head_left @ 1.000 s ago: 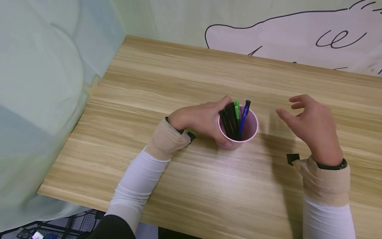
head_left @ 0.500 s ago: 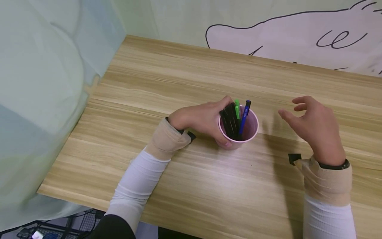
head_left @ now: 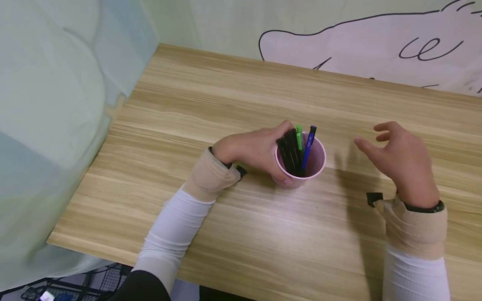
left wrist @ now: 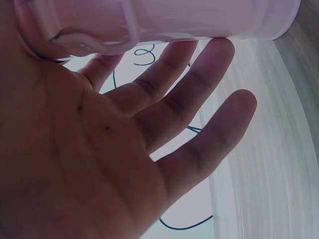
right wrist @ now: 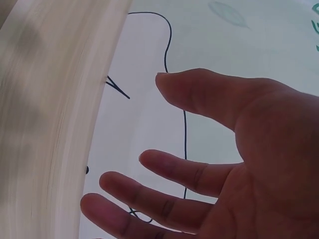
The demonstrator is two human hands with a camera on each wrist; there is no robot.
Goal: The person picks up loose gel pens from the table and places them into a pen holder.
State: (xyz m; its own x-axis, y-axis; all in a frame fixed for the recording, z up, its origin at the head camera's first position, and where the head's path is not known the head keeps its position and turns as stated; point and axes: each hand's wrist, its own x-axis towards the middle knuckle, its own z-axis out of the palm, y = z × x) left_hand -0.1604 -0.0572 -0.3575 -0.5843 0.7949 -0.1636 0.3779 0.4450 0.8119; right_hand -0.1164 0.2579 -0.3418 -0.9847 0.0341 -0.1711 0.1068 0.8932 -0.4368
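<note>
A pink cup (head_left: 320, 161) stands on the wooden table with several pens in it. Black pens (head_left: 289, 152) lean in a cluster toward its left side, beside a green pen (head_left: 299, 138) and a blue pen (head_left: 308, 146). My left hand (head_left: 260, 150) grips the cup from the left, thumb on the near side and a finger round the far side. In the left wrist view, fingertips touch the cup's wall (left wrist: 199, 20). Over the table to the right, my right hand (head_left: 404, 163) hangs apart from the cup, holding nothing, its fingers loosely bent.
The wooden table (head_left: 211, 96) runs back to a wall cloth (head_left: 339, 42) with a line drawing. A pale curtain (head_left: 49, 125) hangs along the left edge. Below the front left corner is a dark mesh rack (head_left: 109, 280) with cables.
My right hand has drifted slightly to the right, farther from the cup. The left hand, cup and pens have stayed in place.
</note>
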